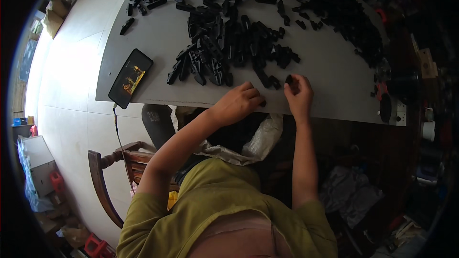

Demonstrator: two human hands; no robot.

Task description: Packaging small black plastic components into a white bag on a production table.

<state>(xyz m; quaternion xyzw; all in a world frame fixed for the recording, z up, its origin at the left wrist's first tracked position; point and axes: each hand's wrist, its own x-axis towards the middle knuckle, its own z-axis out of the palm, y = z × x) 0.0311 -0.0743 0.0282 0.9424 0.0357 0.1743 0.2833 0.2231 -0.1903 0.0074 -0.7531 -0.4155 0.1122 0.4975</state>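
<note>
My left hand [237,103] is at the table's near edge, fingers curled in. A bit of a black plastic part [263,103] shows at its fingertips. To its right, my right hand [300,94] pinches a small black plastic part [289,80] between thumb and fingers, just over the tabletop. Beyond both hands lies a heap of black plastic parts [222,43], long and short pieces mixed. One short black piece [275,82] rests between my hands at the heap's near end. Under the table edge, a white woven sack [256,143] gapes at my lap, its inside dark.
A phone [130,79] with a lit screen lies at the grey table's [158,33] left, its cable hanging down. More black parts [354,28] cover the far right. Orange-handled scissors or pliers [384,98] lie near the right edge. A wooden chair [103,172] stands at lower left.
</note>
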